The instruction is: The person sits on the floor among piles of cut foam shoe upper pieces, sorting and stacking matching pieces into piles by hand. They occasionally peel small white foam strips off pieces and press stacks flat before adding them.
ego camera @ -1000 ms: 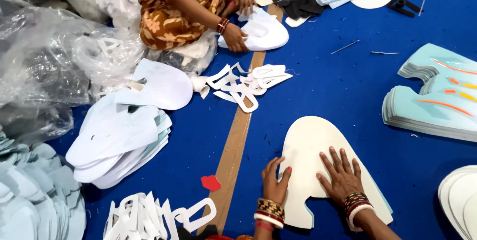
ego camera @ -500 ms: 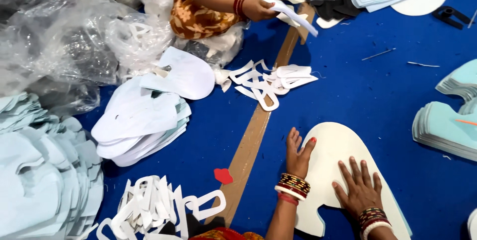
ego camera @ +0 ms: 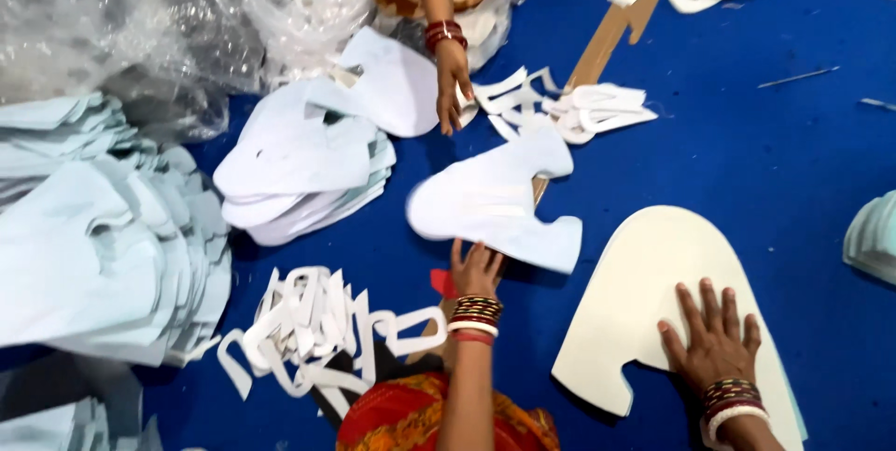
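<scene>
Since half a second ago, the left hand (ego camera: 476, 269) has left the large cream foam cut-out (ego camera: 653, 292) and reached up to a white notched foam piece (ego camera: 490, 204) that was not lying there before; the co-worker's hand (ego camera: 455, 87) has come down to the blue floor covering (ego camera: 747, 133).

Fingers spread and resting flat, the left hand touches the lower edge of the white notched piece, gripping nothing that can be seen. The right hand (ego camera: 714, 344), fingers fanned wide, presses flat on the cream cut-out at about 5 o'clock in the view.

From the left hand, the white piece lies just toward 12 o'clock, its long axis running roughly from 9 to 4 o'clock, across a brown strip (ego camera: 597, 40) in the floor covering. The left hand is plainly the nearer one; the right sits well apart at 3 o'clock from it.

A small red scrap (ego camera: 443, 281) lies just beside the left wrist. White cut-out offcuts (ego camera: 317, 320) tangle at 8 o'clock, a stack of white foam pieces (ego camera: 299, 171) sits at 10 o'clock, and crumpled clear plastic bags (ego camera: 121, 21) fill the far left. The co-worker's hand rests at 12 o'clock beside more white offcuts (ego camera: 579, 105).
</scene>
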